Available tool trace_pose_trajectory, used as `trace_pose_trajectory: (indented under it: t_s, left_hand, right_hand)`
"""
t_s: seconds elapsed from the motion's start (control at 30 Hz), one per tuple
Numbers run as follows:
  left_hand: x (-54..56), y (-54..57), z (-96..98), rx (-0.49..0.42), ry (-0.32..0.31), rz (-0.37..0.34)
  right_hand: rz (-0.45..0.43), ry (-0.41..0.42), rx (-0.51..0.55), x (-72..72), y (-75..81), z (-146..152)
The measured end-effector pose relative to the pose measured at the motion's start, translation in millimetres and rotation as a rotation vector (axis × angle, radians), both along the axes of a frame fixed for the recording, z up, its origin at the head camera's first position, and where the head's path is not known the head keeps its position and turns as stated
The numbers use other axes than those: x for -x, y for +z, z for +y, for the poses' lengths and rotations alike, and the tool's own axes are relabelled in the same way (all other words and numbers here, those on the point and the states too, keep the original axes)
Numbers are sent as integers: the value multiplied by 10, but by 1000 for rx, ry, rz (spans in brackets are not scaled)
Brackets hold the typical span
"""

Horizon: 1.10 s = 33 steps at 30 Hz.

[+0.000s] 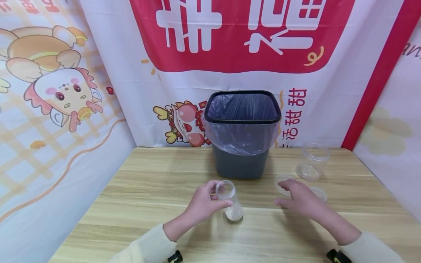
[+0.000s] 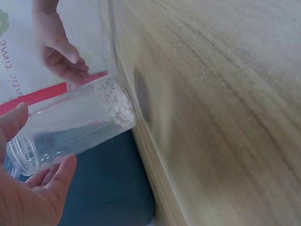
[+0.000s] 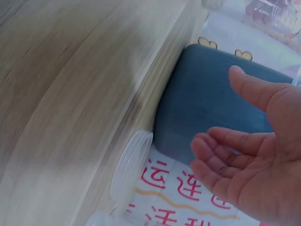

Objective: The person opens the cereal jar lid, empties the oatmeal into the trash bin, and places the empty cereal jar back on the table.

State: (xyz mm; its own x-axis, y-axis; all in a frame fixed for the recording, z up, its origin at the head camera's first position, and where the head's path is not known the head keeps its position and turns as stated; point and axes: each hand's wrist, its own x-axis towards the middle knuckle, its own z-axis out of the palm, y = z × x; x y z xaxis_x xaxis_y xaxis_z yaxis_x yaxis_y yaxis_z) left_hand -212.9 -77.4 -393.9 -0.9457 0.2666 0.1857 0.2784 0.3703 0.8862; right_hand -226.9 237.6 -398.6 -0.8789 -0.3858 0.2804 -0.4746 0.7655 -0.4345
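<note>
My left hand [image 1: 204, 203] holds a clear plastic jar [image 1: 234, 208] near its uncapped mouth, thumb on one side and fingers on the other. The jar leans, its base low over the table. In the left wrist view, whitish flaky bits [image 2: 115, 103] lie in its bottom. Over to the right, my right hand [image 1: 302, 197] hovers with fingers loosely bent and nothing in them. Close to those fingers lies a clear round lid [image 1: 279, 185], partly covered by the hand in the head view. A second lid [image 1: 320, 194] shows behind that wrist.
A dark grey bin [image 1: 241, 166] lined with a translucent bag [image 1: 243, 137] stands at the table's back middle. Another clear jar [image 1: 312, 162], without a lid, sits at the back right. Printed cloths [image 1: 148, 124] hang behind and beside the wooden table [image 1: 138, 193].
</note>
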Motion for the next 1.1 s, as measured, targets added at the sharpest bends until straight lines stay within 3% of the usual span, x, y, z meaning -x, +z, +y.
trace_pose_trajectory:
  t_s: [0.2,0.63,0.87,1.1]
  left_hand:
    - [-4,-20,5,-42,-8,-8]
    - [40,-99,37,-80,-19,-33]
    - [36,-136,55,-109,-26,-64]
    - [39,-169,68,-101,-30,-67]
  right_hand:
    - [73,61,46,-35,39,-176]
    - [55,162,99,-108,73,-472]
    - [40,217,104,-128,22,-592]
    - [4,221,117,-129,-42,-668]
